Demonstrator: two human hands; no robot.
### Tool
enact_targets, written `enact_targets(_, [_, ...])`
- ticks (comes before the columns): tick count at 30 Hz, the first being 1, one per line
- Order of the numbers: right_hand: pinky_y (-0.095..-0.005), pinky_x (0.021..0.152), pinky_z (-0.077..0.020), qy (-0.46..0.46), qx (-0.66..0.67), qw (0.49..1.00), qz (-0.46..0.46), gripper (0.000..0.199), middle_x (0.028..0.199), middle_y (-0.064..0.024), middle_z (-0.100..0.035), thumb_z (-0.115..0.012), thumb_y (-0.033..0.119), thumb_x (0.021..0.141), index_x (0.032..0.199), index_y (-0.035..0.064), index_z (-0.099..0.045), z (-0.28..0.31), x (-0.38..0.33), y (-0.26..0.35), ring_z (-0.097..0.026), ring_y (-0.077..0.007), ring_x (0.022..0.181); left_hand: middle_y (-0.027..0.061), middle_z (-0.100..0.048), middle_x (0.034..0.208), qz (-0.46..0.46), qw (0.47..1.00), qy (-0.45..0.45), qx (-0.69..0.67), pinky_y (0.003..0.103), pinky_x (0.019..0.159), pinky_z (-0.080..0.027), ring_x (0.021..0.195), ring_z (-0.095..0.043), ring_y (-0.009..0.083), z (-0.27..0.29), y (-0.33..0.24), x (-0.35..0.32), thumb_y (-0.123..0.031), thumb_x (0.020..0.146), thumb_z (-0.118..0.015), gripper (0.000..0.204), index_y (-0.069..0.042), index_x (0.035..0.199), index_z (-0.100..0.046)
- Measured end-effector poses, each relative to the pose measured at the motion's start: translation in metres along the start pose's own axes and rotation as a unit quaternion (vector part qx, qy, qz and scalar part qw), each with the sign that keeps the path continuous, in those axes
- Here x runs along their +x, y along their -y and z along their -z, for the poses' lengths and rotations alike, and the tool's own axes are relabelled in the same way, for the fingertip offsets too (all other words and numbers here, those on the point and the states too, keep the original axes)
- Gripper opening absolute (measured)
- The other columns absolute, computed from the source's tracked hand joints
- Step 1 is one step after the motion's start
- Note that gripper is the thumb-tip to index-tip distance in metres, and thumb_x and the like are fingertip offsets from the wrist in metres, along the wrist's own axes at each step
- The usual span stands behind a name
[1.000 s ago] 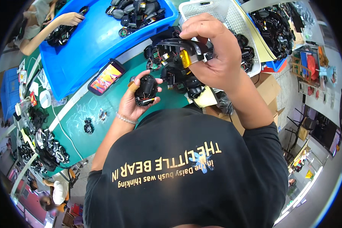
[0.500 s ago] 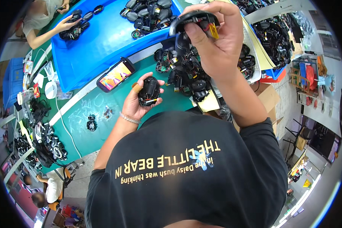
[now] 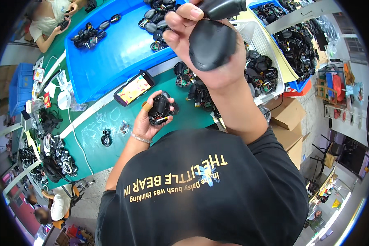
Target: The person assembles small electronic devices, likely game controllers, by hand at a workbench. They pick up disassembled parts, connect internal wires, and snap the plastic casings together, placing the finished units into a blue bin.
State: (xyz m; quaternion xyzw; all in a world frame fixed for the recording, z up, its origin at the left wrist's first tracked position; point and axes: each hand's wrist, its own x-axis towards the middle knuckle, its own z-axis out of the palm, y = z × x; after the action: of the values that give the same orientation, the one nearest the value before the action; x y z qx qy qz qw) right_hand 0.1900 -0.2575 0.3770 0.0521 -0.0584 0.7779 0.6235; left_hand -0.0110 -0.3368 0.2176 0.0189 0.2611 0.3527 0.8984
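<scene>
My left hand (image 3: 147,117) is closed around a black oval electronic housing (image 3: 161,108), its open inside facing up with a small light-coloured part at one edge. An orange-brown band wraps its thumb. My right hand (image 3: 223,67) is raised over the tray's right end, palm up. It grips a smooth black rounded shell (image 3: 212,45) lying against the palm, and a second black piece (image 3: 223,7) juts out by the curled fingertips. Beneath the right wrist, a pile of black housings with wires (image 3: 201,96) is partly hidden on the green table (image 3: 174,123).
A blue tray (image 3: 106,61) holds more black housings. Beside it lies a phone with a lit screen (image 3: 133,89). A white basket (image 3: 281,84) of housings stands right, near cardboard boxes (image 3: 289,119). One small black part (image 3: 106,138) lies left. A co-worker's hands (image 3: 65,18) work far left.
My right hand has turned over and shifted left, so the shell's smooth outside now shows instead of its inside with a yellow part. My left hand keeps its housing in nearly the same place.
</scene>
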Motion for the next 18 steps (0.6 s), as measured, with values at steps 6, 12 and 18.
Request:
enact_targets(6, [-0.027,0.072,-0.0365,0.135,-0.012,0.983,-0.125,0.04,0.096,0.0022,-0.052,-0.053,0.029,0.092,0.124,0.0048,-0.049,0.042,-0.01,-0.009,-0.051,-0.0087,0.079,0.0198,-0.055,0.118,-0.012,1.0,-0.003,0.01,0.039,0.071,-0.054,0.096,-0.059,0.0296,0.007,-0.004,-0.006,-0.036,0.09,-0.06,0.048,-0.015,0.13,-0.044])
enact_targets(12, [-0.0217,0.064,-0.0425,-0.026,-0.668,0.711,-0.219,0.023,0.079,-0.0016,-0.059,-0.052,0.008,0.089,0.11,0.0017,-0.057,0.104,-0.058,0.0,-0.055,-0.0075,0.073,0.0197,-0.055,0.118,-0.029,0.999,-0.03,0.009,0.039,0.071,-0.053,0.097,-0.059,0.0291,0.016,-0.007,-0.015,-0.036,0.092,-0.057,0.049,-0.015,0.132,-0.041])
enact_targets(18, [-0.0281,0.052,-0.0399,-0.221,-0.206,0.901,-0.31,0.055,0.075,-0.0082,-0.055,-0.035,0.049,0.097,0.108,-0.0008,-0.054,0.119,-0.104,0.015,-0.049,-0.0154,0.056,0.0207,-0.055,0.119,-0.023,0.999,-0.046,0.008,0.04,0.072,-0.053,0.096,-0.059,0.0297,0.028,-0.007,-0.01,-0.036,0.092,-0.057,0.047,-0.015,0.131,-0.043])
